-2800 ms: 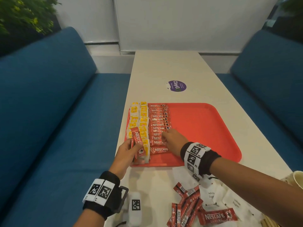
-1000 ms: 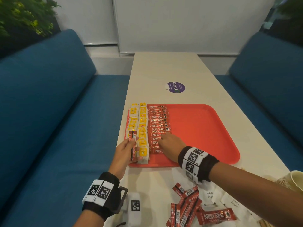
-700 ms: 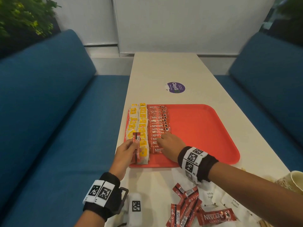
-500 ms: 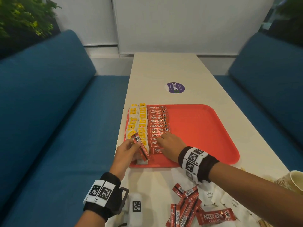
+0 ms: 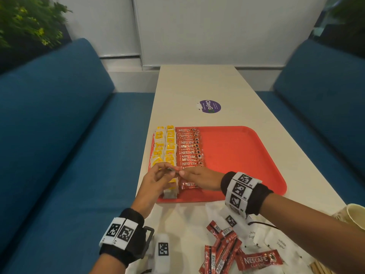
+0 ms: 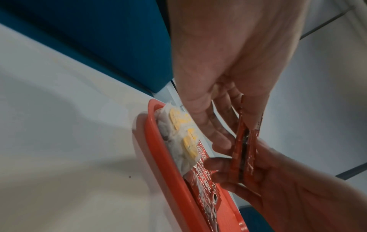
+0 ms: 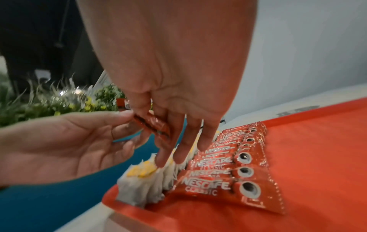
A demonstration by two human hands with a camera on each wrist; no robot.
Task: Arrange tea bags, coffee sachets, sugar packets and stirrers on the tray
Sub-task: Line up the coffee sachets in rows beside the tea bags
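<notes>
The red tray (image 5: pixel 237 155) holds two columns of yellow-tagged tea bags (image 5: pixel 165 147) along its left side, with a column of red coffee sachets (image 5: pixel 189 151) beside them. Above the tray's near-left corner my two hands meet. My left hand (image 5: pixel 170 172) pinches thin red coffee sachets (image 6: pixel 243 146) edge-on. My right hand (image 5: pixel 182 173) pinches the same sachets (image 7: pixel 152 126) between thumb and forefinger, its other fingers hanging down over the tea bags (image 7: pixel 143 174). The nearest sachet in the row (image 7: pixel 218 188) lies flat below.
Loose coffee sachets (image 5: pixel 223 252), white sugar packets (image 5: pixel 276 244) and wooden stirrers (image 5: pixel 320 267) lie on the table near me. A paper cup (image 5: pixel 355 216) stands at the right edge. A white tagged device (image 5: pixel 163 252) lies near-left. Blue sofas flank the table (image 5: pixel 197 86).
My left hand brought its sachets from over the tea bags toward the middle. My right hand lifted off the sachet row and took hold of them.
</notes>
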